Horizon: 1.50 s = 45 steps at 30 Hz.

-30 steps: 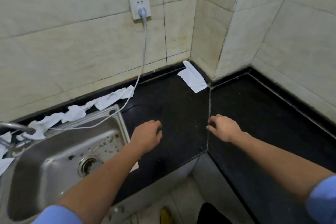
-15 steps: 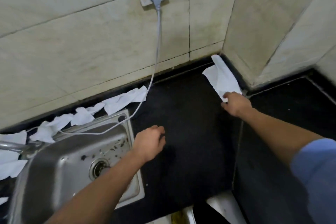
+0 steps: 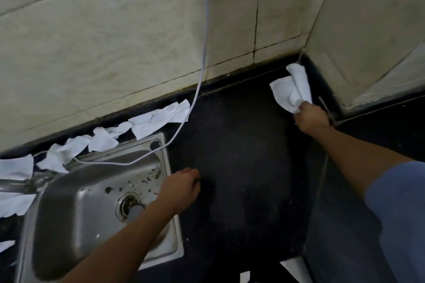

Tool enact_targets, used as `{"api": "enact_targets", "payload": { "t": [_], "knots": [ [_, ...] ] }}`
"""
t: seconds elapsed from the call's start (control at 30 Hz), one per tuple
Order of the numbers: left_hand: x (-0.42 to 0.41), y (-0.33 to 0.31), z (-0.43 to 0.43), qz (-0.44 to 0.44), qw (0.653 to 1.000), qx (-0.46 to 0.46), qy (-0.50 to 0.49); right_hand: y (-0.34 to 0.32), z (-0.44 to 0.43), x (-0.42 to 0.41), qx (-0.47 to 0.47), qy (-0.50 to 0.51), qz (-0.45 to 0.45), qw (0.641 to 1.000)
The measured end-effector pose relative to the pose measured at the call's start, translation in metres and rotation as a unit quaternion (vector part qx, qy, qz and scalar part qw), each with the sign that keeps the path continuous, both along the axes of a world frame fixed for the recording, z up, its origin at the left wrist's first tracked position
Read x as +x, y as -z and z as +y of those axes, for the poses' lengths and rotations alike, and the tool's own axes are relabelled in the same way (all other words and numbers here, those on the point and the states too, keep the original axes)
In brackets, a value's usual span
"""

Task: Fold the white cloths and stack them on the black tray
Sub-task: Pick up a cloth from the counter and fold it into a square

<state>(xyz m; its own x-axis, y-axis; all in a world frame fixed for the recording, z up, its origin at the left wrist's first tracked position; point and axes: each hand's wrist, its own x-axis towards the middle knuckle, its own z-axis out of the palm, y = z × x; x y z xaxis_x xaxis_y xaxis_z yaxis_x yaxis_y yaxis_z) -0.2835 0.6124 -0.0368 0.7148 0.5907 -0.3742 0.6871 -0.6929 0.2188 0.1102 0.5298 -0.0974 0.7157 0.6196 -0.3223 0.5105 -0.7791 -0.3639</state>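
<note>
Cloth (image 3: 291,89) sits crumpled in the far right corner of the counter (image 3: 241,167), against the tiled wall. My right hand (image 3: 310,119) has its fingers clamped on the cloth's near edge. My left hand (image 3: 181,188) is at the near left, just beside the sink (image 3: 69,209), with its fingers loosely curled on nothing. More cloths (image 3: 161,117) lie in a row along the far wall behind the sink. A cord (image 3: 204,53) drops from the socket, passes the right end of that row and runs onto the sink rim. I see no tray in this view.

What worries me: I hold the cloth by 1 bunched edge. If I drag it, it may come across the counter twisted and fold crooked, unless my 2 hands spread it flat first. Pulling at the row of cloths could snag the cord, or tip 1 into the soiled sink. With no tray in sight, I cannot judge where the stack goes.
</note>
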Motion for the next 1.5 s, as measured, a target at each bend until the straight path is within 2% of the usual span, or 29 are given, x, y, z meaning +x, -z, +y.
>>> {"api": "enact_targets", "payload": {
  "t": [0.13,0.27,0.37,0.5,0.63,0.77,0.87,0.93,1.1,1.17,1.27,1.33,1.43,1.5],
  "knots": [
    [0.004,0.001,0.019,-0.020,1.000,0.006,0.014,-0.036,-0.003,-0.058,0.067,-0.044,0.023,0.997],
    [0.003,0.006,0.031,-0.037,0.999,-0.015,0.018,-0.047,-0.026,-0.135,0.070,-0.077,0.088,0.991],
    [-0.002,0.015,0.030,-0.025,0.999,-0.024,0.021,-0.027,-0.050,-0.189,0.048,-0.089,0.144,0.984],
    [-0.017,0.031,0.015,-0.002,0.999,-0.044,0.022,0.009,-0.082,-0.236,-0.037,-0.125,0.180,0.975],
    [-0.027,0.042,0.001,0.004,0.998,-0.067,0.007,0.004,-0.079,-0.235,-0.100,-0.182,0.136,0.969],
    [-0.019,0.045,-0.008,-0.021,0.998,-0.058,0.004,-0.006,-0.062,-0.224,-0.063,-0.205,0.042,0.976],
    [0.002,0.046,-0.007,-0.038,0.997,-0.051,0.040,0.002,-0.061,-0.225,-0.102,-0.286,0.027,0.952],
    [0.020,0.049,-0.005,-0.021,0.995,-0.034,0.092,0.010,-0.065,-0.229,-0.103,-0.297,0.032,0.949],
    [0.056,0.053,-0.008,0.118,0.976,-0.035,0.181,0.016,-0.082,-0.225,-0.044,-0.232,0.097,0.967],
    [0.058,0.055,-0.009,0.125,0.975,-0.030,0.179,0.011,-0.093,-0.216,0.008,-0.155,0.125,0.980],
    [0.054,0.059,-0.011,0.122,0.977,-0.036,0.173,0.001,-0.120,-0.195,0.058,-0.018,0.116,0.991],
    [0.051,0.061,-0.013,0.119,0.977,-0.040,0.171,0.000,-0.143,-0.179,0.032,0.048,0.110,0.992],
    [0.053,0.061,-0.013,0.118,0.978,-0.044,0.166,0.001,-0.171,-0.158,-0.036,0.082,0.125,0.988],
    [0.057,0.059,-0.012,0.123,0.978,-0.046,0.162,-0.005,-0.174,-0.148,-0.008,0.092,0.093,0.991]
  ]
}}
